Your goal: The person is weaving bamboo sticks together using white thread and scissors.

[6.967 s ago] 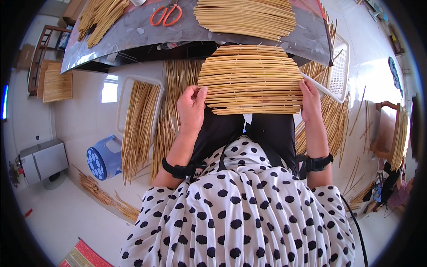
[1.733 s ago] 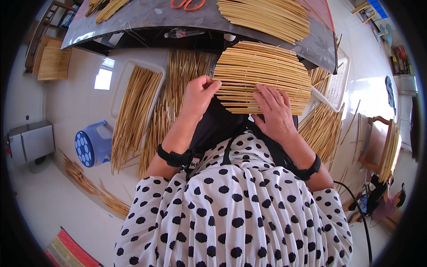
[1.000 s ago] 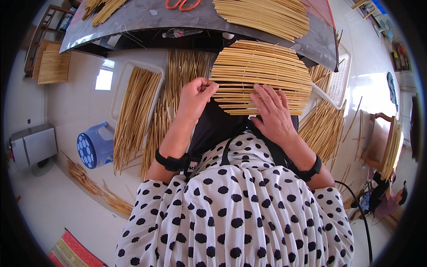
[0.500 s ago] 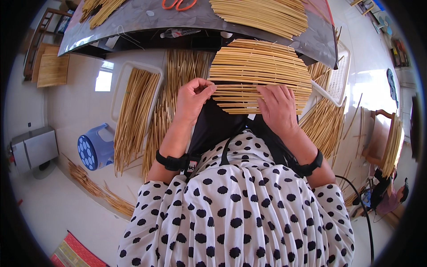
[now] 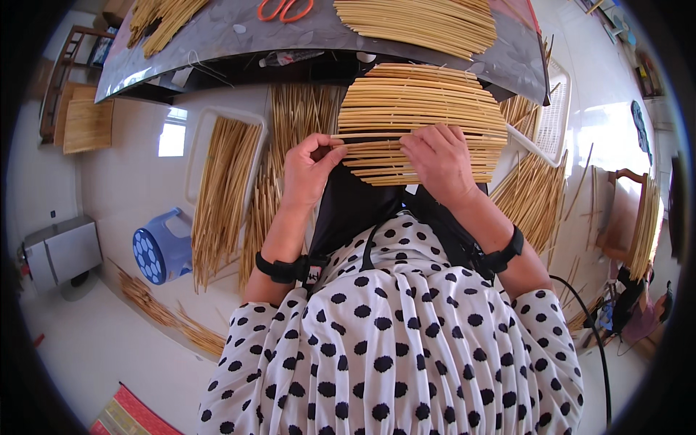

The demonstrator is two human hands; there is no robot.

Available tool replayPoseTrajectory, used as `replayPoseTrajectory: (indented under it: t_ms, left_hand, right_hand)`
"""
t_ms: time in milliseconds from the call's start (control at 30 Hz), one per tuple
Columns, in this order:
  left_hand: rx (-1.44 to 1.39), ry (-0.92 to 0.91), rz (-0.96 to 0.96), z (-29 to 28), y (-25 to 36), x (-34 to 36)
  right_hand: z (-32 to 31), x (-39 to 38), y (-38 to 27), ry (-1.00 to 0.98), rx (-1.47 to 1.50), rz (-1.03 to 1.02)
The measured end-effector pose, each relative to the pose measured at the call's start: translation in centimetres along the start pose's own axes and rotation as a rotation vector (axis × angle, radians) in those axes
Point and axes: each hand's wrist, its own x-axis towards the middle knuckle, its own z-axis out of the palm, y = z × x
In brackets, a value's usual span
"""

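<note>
An oval mat of thin bamboo sticks (image 5: 420, 98), joined by crosswise threads, lies over my dark-trousered lap, with a dark gap between some of its lower sticks. My left hand (image 5: 314, 165) is closed at the mat's left end, pinching a stick tip between thumb and index finger. My right hand (image 5: 442, 163) rests over the lower middle of the mat, its bent fingers gripping the sticks there. A second mat of sticks (image 5: 413, 22) lies on the grey patterned table beyond, beside orange-handled scissors (image 5: 283, 11).
Bundled sticks stand in a white tray (image 5: 196, 159) at left, near a blue plastic stool (image 5: 152, 243). More loose sticks (image 5: 529, 206) and a white basket (image 5: 558, 134) lie at right. A wooden chair (image 5: 616, 217) holds sticks. A person (image 5: 641, 319) is at far right.
Earlier both hands held the mat's ends; my right hand moved to its middle. Its fingers, lately spread, are now bent around sticks. My left hand has shifted slightly toward me and leftward.
</note>
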Motion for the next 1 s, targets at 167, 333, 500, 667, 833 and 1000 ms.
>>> replayPoseTrajectory:
  t_ms: [167,333,500,667,833,1000]
  left_hand:
    - [0.015,-0.015,-0.001,-0.2,0.0,0.1]
    - [0.051,-0.021,-0.022,-0.5,0.2,0.3]
    - [0.701,0.202,0.496,1.3,5.0,-0.3]
    - [0.814,-0.158,0.72,3.4,6.5,1.1]
    - [0.992,-0.379,0.742,4.3,7.1,2.7]
    - [1.086,-0.481,0.677,4.9,7.8,3.5]
  right_hand:
    - [0.0,0.1,-0.3,0.002,-0.022,0.051]
    - [0.1,0.2,-0.3,0.002,-0.019,0.054]
    - [0.1,0.1,-0.1,0.013,-0.028,0.048]
    - [0.0,0.2,-0.3,0.015,-0.032,0.037]
    - [0.0,0.0,-0.1,0.011,-0.049,0.033]
    - [0.2,-0.2,-0.1,0.002,-0.075,0.052]
